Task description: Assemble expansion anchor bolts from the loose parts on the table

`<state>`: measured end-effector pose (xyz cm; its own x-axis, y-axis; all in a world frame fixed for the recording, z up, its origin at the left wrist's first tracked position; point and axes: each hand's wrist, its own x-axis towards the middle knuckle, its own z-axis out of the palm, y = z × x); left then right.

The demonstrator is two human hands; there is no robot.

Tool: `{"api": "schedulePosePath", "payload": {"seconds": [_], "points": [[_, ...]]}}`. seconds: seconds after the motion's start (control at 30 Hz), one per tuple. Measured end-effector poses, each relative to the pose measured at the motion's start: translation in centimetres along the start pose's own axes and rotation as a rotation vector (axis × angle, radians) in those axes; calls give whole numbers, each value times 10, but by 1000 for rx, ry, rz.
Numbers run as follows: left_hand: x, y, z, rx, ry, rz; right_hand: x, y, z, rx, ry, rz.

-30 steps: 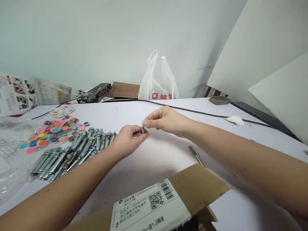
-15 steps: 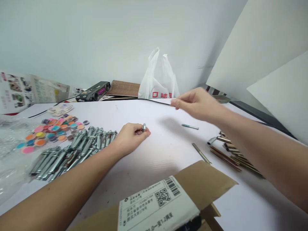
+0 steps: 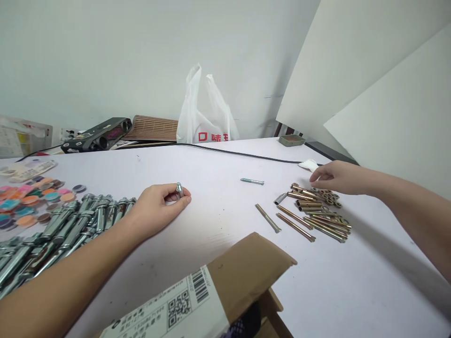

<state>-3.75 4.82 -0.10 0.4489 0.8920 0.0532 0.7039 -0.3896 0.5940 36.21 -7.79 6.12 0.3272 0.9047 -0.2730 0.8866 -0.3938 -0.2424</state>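
1. Left hand (image 3: pixel 160 206): its grip pinches a silver bolt (image 3: pixel 180 190), nearly upright, above the counter (image 3: pixel 197 230).
2. Right hand (image 3: pixel 340 177): just beside the nuts (image 3: pixel 329 195); cannot tell whether its grip is pressed together.
3. Brass-coloured rods (image 3: pixel 295 227) lie near the nuts.

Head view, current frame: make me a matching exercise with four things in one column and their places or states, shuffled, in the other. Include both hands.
Things
1. Left hand
2. Right hand
3. Plastic bag
4. Cardboard box

Places and states
A. Brown, at the bottom edge of the picture
B. Pinching a silver metal piece
C. White, at the back, marked with red characters
D. Close to the small nuts

Right pairs: 1-B, 2-D, 3-C, 4-A
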Motion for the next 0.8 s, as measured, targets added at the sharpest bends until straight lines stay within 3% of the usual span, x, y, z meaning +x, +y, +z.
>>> {"api": "schedulePosePath", "payload": {"seconds": [0.3,0.47,0.53,0.6,0.67,0.8], "points": [[-2,0,0,-155,34,4,10,9,0,42,-92,16],[1,-2,-3,-108,-21,11,9,-8,-16,20,-17,2],[1,-1,-4,-98,-40,5,5,-26,-21,20,5,-50],[1,1,-5,-102,-53,-8,-1,-53,-22,40,-8,-192],[0,3,-6,-114,-58,-24,-7,-90,-17,77,5,-428],[-1,5,-6,-159,-56,10,-13,-168,7,180,160,-867]]}}
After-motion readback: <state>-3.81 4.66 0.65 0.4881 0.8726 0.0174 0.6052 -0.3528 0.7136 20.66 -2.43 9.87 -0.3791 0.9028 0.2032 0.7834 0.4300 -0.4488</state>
